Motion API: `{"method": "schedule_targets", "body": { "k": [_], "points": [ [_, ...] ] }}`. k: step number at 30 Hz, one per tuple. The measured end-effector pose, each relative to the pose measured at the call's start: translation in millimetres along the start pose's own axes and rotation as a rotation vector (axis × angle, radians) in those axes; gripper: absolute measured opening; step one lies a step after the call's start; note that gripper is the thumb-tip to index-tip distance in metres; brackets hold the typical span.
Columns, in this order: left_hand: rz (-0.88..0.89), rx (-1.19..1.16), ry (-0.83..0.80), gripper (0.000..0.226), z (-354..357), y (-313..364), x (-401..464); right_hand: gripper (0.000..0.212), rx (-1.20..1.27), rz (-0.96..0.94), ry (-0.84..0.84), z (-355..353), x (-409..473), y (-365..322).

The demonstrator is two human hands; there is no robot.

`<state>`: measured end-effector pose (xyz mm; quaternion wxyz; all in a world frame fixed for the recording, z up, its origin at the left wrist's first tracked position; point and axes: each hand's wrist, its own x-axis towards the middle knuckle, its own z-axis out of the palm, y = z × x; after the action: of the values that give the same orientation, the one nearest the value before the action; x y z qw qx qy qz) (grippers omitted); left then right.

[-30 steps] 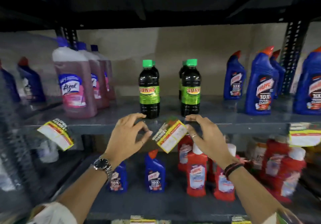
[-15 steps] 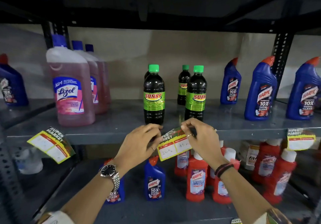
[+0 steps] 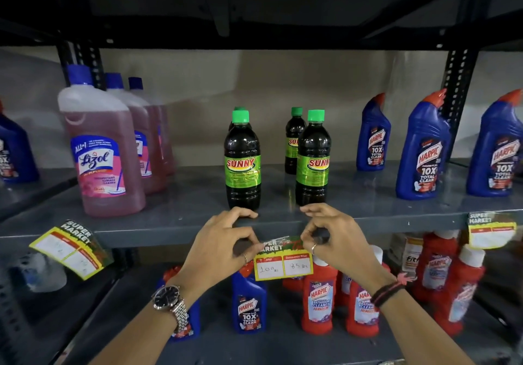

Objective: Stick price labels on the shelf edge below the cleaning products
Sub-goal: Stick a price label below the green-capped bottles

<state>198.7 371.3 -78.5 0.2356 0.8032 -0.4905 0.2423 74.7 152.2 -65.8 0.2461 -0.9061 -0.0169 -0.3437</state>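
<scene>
A yellow and green price label [image 3: 283,262] hangs level against the grey shelf edge [image 3: 158,237], right below two dark Sunny bottles [image 3: 242,163] with green caps. My left hand [image 3: 223,248] pinches the label's top left corner, index finger resting on the shelf lip. On the other side, my right hand [image 3: 336,240] pinches the top right corner. The label's two white boxes carry handwritten prices. Another label [image 3: 70,248] hangs tilted on the edge under the pink Lizol bottles [image 3: 102,149], and a third label [image 3: 491,230] hangs under the blue Harpic bottles [image 3: 421,149].
The lower shelf holds red Harpic bottles [image 3: 319,299] and blue Harpic bottles [image 3: 249,305]. A perforated upright post [image 3: 455,81] stands at the right, another at the left behind the Lizol bottles. A dark shelf spans overhead.
The label went from tilted and away from the edge to level against the shelf edge. Both hands moved up to its top corners. My view moved in closer.
</scene>
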Motion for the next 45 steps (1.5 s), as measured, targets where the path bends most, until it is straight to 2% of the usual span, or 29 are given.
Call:
{"method": "schedule_targets", "body": {
  "k": [9, 20, 22, 26, 33, 42, 45],
  "points": [
    [-0.145, -0.116, 0.145, 0.017, -4, 13, 12, 0.009, 0.016, 0.044, 0.106, 1, 4, -4],
    [-0.24, -0.101, 0.26, 0.023, 7, 24, 15, 0.012, 0.005, 0.087, 0.243, 11, 1, -11],
    [-0.25, -0.096, 0.271, 0.028, 7, 26, 17, 0.019, -0.028, 0.093, 0.262, 15, 1, -12],
    [-0.268, -0.064, 0.311, 0.037, 8, 30, 20, 0.047, -0.093, 0.099, 0.284, 20, 5, -16],
    [-0.303, -0.097, 0.3, 0.04, 11, 35, 22, 0.043, -0.114, 0.078, 0.251, 18, 6, -18],
    [-0.268, -0.191, 0.202, 0.031, 7, 23, 13, 0.029, -0.03, 0.08, 0.171, 11, 4, -11],
    [-0.227, -0.241, 0.133, 0.025, 1, 19, 7, 0.031, -0.011, 0.092, 0.126, 10, 4, -8]
  ]
}}
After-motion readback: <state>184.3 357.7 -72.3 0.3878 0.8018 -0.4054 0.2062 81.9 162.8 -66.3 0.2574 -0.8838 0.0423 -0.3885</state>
